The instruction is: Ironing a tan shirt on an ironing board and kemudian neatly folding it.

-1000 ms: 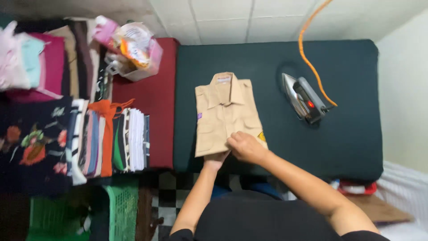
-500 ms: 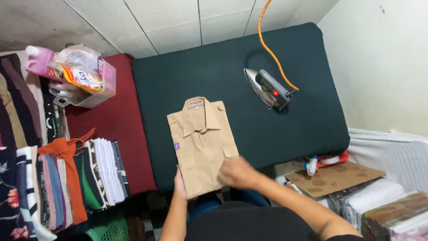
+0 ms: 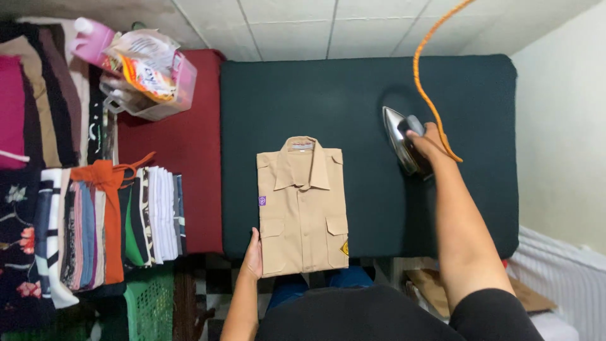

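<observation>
left hand (image 3: 252, 260): lying flat against the near-left edge of my folded tan shirt (image 3: 302, 205), fingers straight, not gripping | right hand (image 3: 427, 140): wrapped round the iron (image 3: 401, 139) handle, toward the bench (image 3: 366, 82) right side | shirt: bench's near edge, collar pointing away | orange cord (image 3: 429, 69) runs off the far edge

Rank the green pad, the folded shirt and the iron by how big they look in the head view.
1. Green pad, by far the largest.
2. Shirt.
3. Iron, smallest, partly hidden by the right hand.
</observation>
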